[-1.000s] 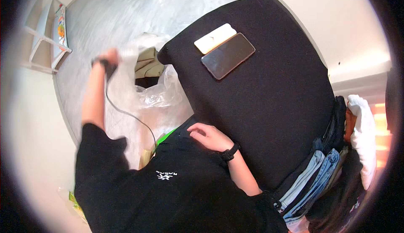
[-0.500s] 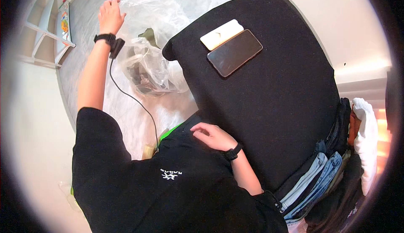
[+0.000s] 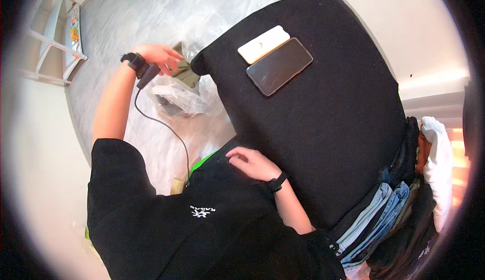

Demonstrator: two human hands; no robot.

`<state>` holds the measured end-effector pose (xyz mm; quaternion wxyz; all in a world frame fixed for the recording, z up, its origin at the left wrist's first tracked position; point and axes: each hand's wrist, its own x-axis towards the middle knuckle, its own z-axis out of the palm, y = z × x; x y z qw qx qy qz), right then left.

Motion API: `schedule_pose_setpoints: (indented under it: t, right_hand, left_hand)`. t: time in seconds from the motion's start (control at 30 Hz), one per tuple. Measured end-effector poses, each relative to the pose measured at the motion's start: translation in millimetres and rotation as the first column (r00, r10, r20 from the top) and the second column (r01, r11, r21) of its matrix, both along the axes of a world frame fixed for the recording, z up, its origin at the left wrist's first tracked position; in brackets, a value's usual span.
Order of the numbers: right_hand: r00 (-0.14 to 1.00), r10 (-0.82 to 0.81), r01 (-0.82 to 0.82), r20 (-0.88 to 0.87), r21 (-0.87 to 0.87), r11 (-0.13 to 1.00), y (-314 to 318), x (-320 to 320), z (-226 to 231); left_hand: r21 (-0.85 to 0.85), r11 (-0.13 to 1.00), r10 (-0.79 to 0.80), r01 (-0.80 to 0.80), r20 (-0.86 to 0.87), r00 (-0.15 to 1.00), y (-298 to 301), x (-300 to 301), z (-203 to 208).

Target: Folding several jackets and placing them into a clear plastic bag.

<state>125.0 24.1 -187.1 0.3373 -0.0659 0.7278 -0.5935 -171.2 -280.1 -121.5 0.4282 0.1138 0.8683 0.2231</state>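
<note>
A clear plastic bag [image 3: 177, 95] lies on the floor at the left of the black-covered board. Inside its mouth shows an olive-green folded cloth [image 3: 188, 77], probably a garment. My left hand [image 3: 157, 56] hovers at the cloth, open, fingers stretched toward it; whether they touch it I cannot tell. That wrist wears a black strap with a small device and cable [image 3: 147, 76]. My right hand [image 3: 255, 164] rests against my dark clothing by the board's near left edge, holding nothing, its fingers loosely extended. A black band circles its wrist.
On the black-covered board [image 3: 323, 128] lie a dark phone [image 3: 280, 66] and a white flat object [image 3: 263, 44], side by side. Folded jeans [image 3: 371, 219] and a white garment [image 3: 437, 164] hang or stack at the right edge. A white shelf [image 3: 50, 42] stands at far left.
My left hand has come down and right, from the bag's raised plastic to the olive cloth. The plastic has sunk and more cloth shows. My right hand stays almost still.
</note>
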Motion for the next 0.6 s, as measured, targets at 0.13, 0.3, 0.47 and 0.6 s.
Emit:
schedule_pose_setpoints:
  t: [0.13, 0.3, 0.47, 0.6]
  right_hand:
    - [0.999, 0.038, -0.039, -0.033, -0.024, 0.999, -5.2, 1.2, -0.9]
    - [0.999, -0.015, 0.014, -0.032, -0.023, 1.0, -2.3, -2.6, 1.4]
    - [0.999, 0.041, -0.041, -0.001, 0.028, 0.999, -8.3, -6.0, 2.3]
    - [0.999, 0.049, -0.049, -0.012, -0.01, 0.999, -9.0, -4.5, 2.5]
  left_hand:
    - [-0.271, 0.919, -0.193, -0.288, -0.943, 0.271, -107.8, -89.7, -91.4]
    - [-0.024, 0.945, 0.098, -0.326, -0.931, 0.352, -51.1, -90.0, -35.7]
    - [-0.099, 0.995, -0.067, -0.013, -0.752, 0.656, -9.8, -11.6, -78.3]
    - [-0.441, 0.887, -0.382, 0.133, -0.541, 0.749, -14.3, 11.1, -125.7]
